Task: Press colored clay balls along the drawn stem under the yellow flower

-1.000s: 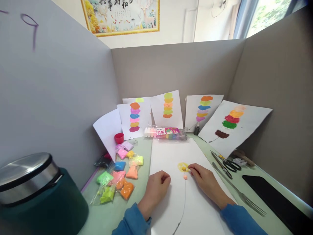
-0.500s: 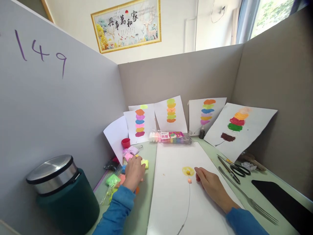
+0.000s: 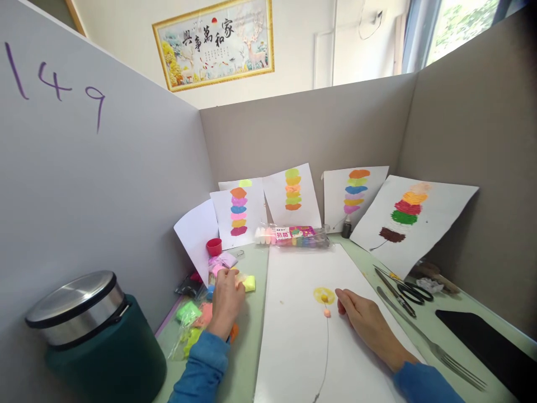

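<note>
My left hand point(image 3: 227, 299) is over the packets of soft modelling clay at the left, its fingers bent downward and closed; what they grip is hidden. Around it lie a yellow packet point(image 3: 249, 283), a green lump point(image 3: 188, 312), a coral lump point(image 3: 204, 315) and pink clay. My right hand point(image 3: 361, 320) rests on the white sheet point(image 3: 289, 347) with its fingers curled together and nothing visible in them. Just left of its fingertips are a flattened yellow clay patch point(image 3: 319, 293), a small mustard lump point(image 3: 324, 299) and a peach clay ball point(image 3: 327, 313) above a drawn line.
A dark green flask point(image 3: 113, 347) stands at the left. Scissors point(image 3: 415, 292), a craft knife point(image 3: 395, 292), a fork point(image 3: 448, 361) and a black flat object point(image 3: 482, 341) lie at the right. Behind are a clay pack point(image 3: 296, 236), a red cup point(image 3: 213, 247) and several painted sheets point(image 3: 293, 196).
My left hand has shifted slightly among the clay packets, still with fingers downward. My right hand stays beside the yellow patch. The camera view has moved a little.
</note>
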